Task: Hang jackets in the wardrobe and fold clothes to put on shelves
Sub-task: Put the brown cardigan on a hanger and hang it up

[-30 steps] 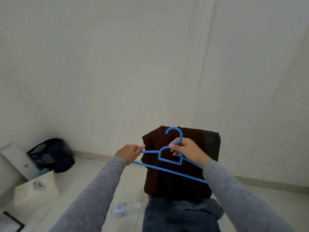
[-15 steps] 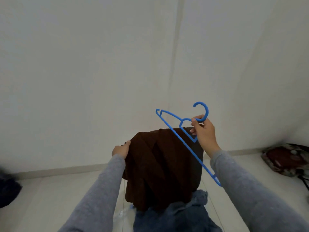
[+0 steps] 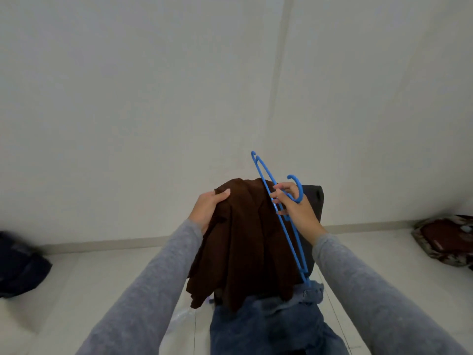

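While I keep the left hand (image 3: 208, 210) gripping the top of the brown jacket (image 3: 245, 247) out in front, the right hand (image 3: 297, 211) curls its fingers round the blue hanger (image 3: 293, 248), tilted against the cloth. I judge the hanging barely begun. No wardrobe shows, and the denim (image 3: 268, 321) is unfolded.

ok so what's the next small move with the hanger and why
Probably slide the raised end of the blue hanger into the top of the brown garment. The right hand grips the hanger near its hook, tilted steeply with one end up, outside the cloth. The left hand grips the garment's top edge, so it looks ready for threading.
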Demonstrator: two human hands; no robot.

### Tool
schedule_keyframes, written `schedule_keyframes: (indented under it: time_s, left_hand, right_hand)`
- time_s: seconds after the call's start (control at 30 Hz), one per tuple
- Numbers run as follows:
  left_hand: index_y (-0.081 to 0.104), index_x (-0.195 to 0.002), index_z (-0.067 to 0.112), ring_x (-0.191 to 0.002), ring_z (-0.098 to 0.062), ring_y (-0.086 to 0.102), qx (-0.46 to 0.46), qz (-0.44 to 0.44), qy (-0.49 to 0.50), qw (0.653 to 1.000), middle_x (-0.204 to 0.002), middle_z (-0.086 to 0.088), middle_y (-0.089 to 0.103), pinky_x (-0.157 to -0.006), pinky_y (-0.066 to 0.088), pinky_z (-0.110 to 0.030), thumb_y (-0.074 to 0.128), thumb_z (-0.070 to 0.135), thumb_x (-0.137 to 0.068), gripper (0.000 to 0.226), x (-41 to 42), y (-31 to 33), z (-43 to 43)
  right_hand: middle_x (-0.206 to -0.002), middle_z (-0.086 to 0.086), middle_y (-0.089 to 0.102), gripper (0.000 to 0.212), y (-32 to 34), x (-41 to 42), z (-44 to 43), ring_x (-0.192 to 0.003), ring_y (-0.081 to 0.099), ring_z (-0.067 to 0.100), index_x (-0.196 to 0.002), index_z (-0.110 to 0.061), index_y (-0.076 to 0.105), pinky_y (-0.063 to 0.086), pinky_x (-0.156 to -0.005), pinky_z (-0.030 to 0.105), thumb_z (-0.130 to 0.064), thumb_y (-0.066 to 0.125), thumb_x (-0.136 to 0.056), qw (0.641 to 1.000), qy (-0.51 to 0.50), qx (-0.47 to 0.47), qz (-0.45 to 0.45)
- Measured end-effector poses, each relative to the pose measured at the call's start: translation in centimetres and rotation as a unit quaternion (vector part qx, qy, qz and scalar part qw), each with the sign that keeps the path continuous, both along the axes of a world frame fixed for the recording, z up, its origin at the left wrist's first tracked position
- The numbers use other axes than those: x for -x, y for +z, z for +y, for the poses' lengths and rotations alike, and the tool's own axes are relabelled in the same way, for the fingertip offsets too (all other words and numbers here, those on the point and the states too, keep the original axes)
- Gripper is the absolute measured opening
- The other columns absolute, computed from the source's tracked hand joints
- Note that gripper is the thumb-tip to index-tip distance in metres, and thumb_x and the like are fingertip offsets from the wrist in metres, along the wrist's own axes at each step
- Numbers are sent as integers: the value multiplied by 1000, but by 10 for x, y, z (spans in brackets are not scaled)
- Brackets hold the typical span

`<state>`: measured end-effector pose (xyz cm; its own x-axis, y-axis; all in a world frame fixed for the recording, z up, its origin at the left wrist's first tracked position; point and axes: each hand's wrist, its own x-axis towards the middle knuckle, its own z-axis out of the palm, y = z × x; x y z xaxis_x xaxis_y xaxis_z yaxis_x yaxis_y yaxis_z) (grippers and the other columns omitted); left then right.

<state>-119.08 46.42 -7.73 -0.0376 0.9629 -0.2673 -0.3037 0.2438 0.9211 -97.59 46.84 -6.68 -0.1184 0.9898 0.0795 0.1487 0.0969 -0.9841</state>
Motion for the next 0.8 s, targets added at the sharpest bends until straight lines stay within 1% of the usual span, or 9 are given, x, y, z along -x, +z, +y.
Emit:
schedule_keyframes:
  time_s: [0.13, 0.27, 0.3, 0.37, 0.43, 0.57, 0.67, 0.73, 0.8]
  left_hand:
    - [63, -104, -4, -92, -29, 65, -82, -22, -1, 996, -101, -20, 67, -86, 52, -36, 59, 16, -89, 26, -14, 58, 1]
    - [62, -103, 2, -84, -23, 63, -116, -52, -13, 992, -93, -15, 65, -82, 53, -35, 62, 23, -88, 27, -23, 105, 5]
    - [61, -103, 3, -80, -21, 64, -121, -46, -22, 991, -89, -12, 65, -76, 54, -31, 62, 24, -88, 27, -24, 114, 5]
    - [61, -98, 7, -74, -16, 63, -130, -31, -35, 990, -82, -5, 66, -67, 53, -26, 61, 24, -89, 19, -26, 129, 4]
    - [62, -92, 12, -73, -10, 64, -141, -25, -32, 989, -79, 0, 66, -66, 54, -23, 59, 22, -91, 11, -25, 136, 2]
    - [60, -94, 18, -81, -7, 60, -135, -29, -8, 990, -85, 4, 64, -73, 51, -22, 55, 26, -94, 10, -13, 138, 1]
    - [53, -78, 22, -77, -8, 57, -95, -35, 41, 994, -77, 5, 58, -66, 46, -22, 54, 26, -93, 15, 2, 134, 2]
    - [56, -82, 20, -80, -12, 57, -66, -29, 74, 995, -80, 2, 59, -66, 46, -24, 56, 23, -91, 9, 10, 130, 2]
    - [60, -87, 18, -89, -16, 58, -56, 3, 100, 993, -91, -1, 62, -68, 47, -26, 57, 22, -88, 5, 15, 120, 4]
  right_hand:
    - [-113, -10, 59, 28, -1, 22, -6, -109, 56, 5, -113, -25, 58, 45, -96, 24, -37, 61, -88, 997, 51, -18, -62]
    - [-116, -2, 61, 67, 8, 43, -14, -106, 61, 9, -126, -20, 52, 50, -93, 27, -56, 71, -72, 998, 46, -27, -44]
    - [-113, 3, 63, 62, 11, 49, -14, -103, 63, 12, -122, -14, 55, 52, -91, 30, -49, 72, -74, 999, 31, -35, -21]
    - [-101, 7, 66, 31, 20, 60, -13, -92, 65, 14, -110, -3, 60, 54, -86, 34, -21, 67, -86, 998, 2, -64, 19]
    - [-93, 7, 65, 13, 31, 67, -14, -86, 63, 16, -103, -5, 62, 54, -84, 36, -4, 58, -90, 996, -29, -84, 27]
    - [-89, 4, 62, 10, 53, 65, -14, -87, 60, 17, -91, -19, 58, 50, -81, 33, -12, 52, -94, 995, -57, -70, 40]
    - [-76, 1, 53, 18, 74, 54, -13, -76, 52, 16, -77, -18, 49, 42, -71, 28, -12, 51, -94, 991, -97, -61, 64]
    - [-74, 1, 52, 18, 90, 46, -9, -71, 50, 14, -76, -16, 50, 40, -65, 24, -9, 51, -93, 988, -122, -72, 60]
    - [-79, 7, 53, 9, 103, 40, -5, -74, 50, 18, -83, -5, 53, 41, -69, 28, -11, 51, -90, 986, -138, -87, 46]
